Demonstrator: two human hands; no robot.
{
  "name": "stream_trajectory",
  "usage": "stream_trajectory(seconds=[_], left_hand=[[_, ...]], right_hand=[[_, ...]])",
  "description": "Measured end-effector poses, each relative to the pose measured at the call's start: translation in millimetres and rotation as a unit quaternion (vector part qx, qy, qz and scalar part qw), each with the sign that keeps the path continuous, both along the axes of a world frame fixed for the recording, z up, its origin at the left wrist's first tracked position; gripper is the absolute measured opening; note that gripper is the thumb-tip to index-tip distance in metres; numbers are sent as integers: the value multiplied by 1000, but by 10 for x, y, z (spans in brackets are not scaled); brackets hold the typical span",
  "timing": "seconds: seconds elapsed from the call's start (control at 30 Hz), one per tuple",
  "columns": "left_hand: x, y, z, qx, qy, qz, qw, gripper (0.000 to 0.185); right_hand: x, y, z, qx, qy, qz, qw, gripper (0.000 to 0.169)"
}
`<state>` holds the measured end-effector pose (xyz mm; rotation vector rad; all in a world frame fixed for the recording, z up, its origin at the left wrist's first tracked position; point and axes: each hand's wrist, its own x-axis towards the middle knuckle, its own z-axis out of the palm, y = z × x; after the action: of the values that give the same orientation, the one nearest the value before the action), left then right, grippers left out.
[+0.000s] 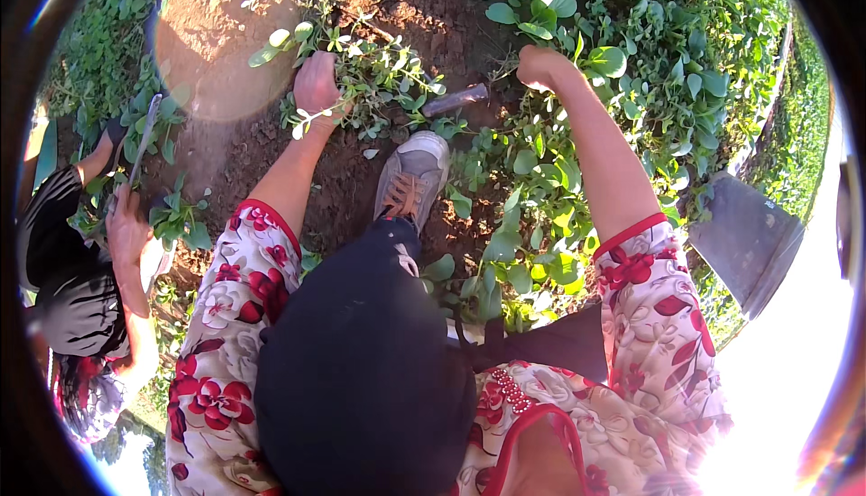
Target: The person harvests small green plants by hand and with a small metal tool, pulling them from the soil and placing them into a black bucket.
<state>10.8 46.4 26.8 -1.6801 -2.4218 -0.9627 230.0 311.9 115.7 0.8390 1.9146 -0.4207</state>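
Note:
My left hand is closed around a bundle of small-leaved green weeds, whose stems stick out on both sides of the fist. To the right, my right hand makes a fist low among the plants, with thin stems or roots showing at its left side. Its fingertips are hidden from me. Between the hands a short cylindrical handle lies on the soil; whether a blade is attached cannot be seen. Just below it is my grey shoe with brown laces.
Dense leafy plants cover the right side. A dark bucket lies tilted at the far right. At the left, another person's hand holds a long thin metal tool. Bare brown soil runs between.

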Motion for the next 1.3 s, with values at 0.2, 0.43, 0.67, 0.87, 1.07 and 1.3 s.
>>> stream_trajectory(seconds=[0.2,0.43,0.67,0.87,1.07,1.3], left_hand=[[24,69,-2,-8,4,10,1000,31],[12,0,-18,35,-89,-6,995,23],[7,2,27,22,-49,-3,999,27],[-45,-114,-69,-17,-104,30,994,24],[116,-62,276,230,-755,199,581,35],[119,24,344,228,-845,-142,463,35]], right_hand=[[310,-95,-151,57,19,-62,996,28],[356,-556,72,124,-14,-62,990,43],[260,-572,236,132,17,-11,991,27],[407,-714,102,131,79,-78,985,24],[636,-531,-31,105,131,-142,975,25],[749,-345,279,37,344,-300,889,41]])
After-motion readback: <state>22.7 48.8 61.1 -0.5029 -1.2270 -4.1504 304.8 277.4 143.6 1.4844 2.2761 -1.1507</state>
